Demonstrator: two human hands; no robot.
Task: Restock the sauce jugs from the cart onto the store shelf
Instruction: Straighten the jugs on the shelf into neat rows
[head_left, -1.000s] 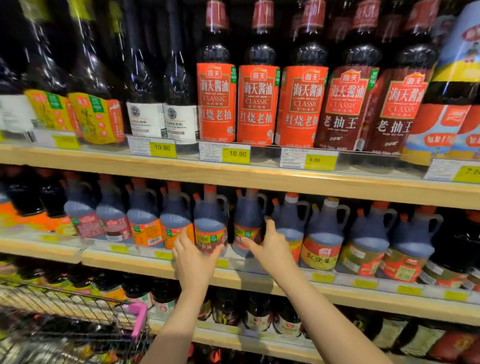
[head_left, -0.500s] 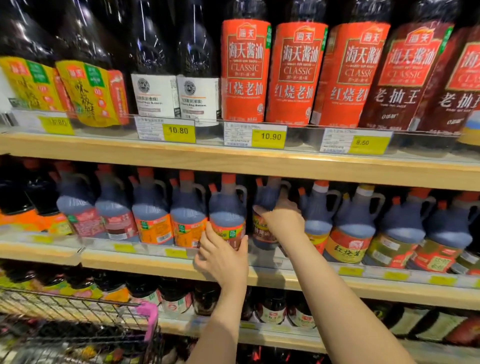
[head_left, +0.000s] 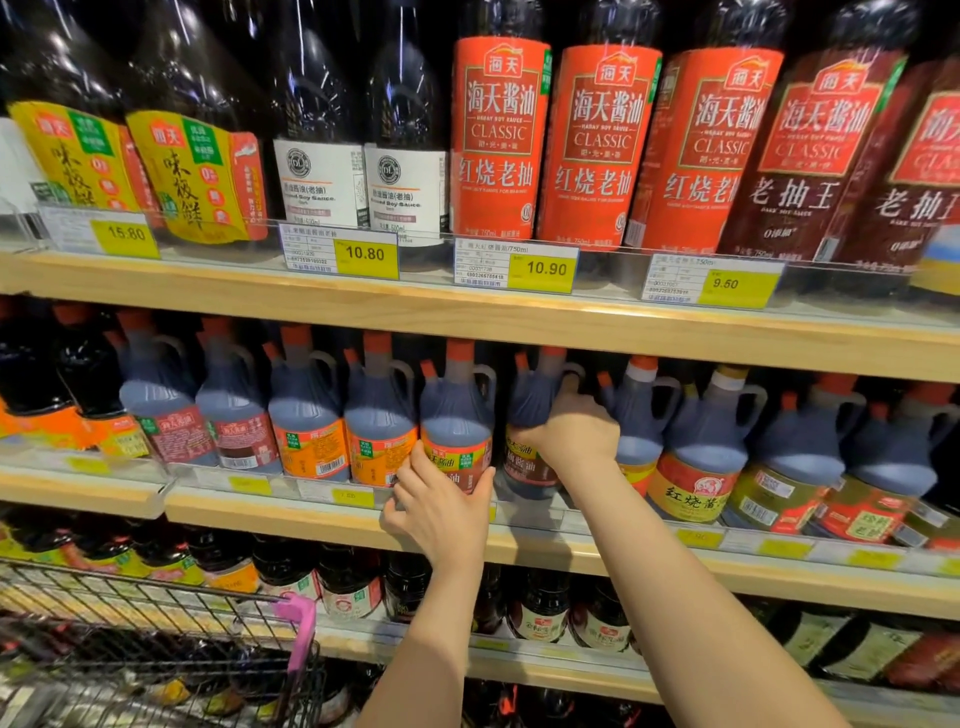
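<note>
The right hand (head_left: 576, 434) grabs a sauce jug (head_left: 537, 415) on the middle shelf (head_left: 311, 512). The left hand (head_left: 441, 512) wraps around the next jug (head_left: 457, 415). Above, red bottles (head_left: 498, 140) say "CLASSIC"; tags read 10.80 and 10.90.

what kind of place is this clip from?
Almost certainly a grocery store's sauce aisle: wooden shelves packed with soy sauce bottles, yellow price tags along the edges, and a wire shopping cart at lower left.

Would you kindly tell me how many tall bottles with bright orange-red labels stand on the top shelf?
3 orange-red-labelled bottles, side by side: left, middle, right, between white-labelled bottles and maroon-labelled bottles. More may stand hidden behind.
</note>
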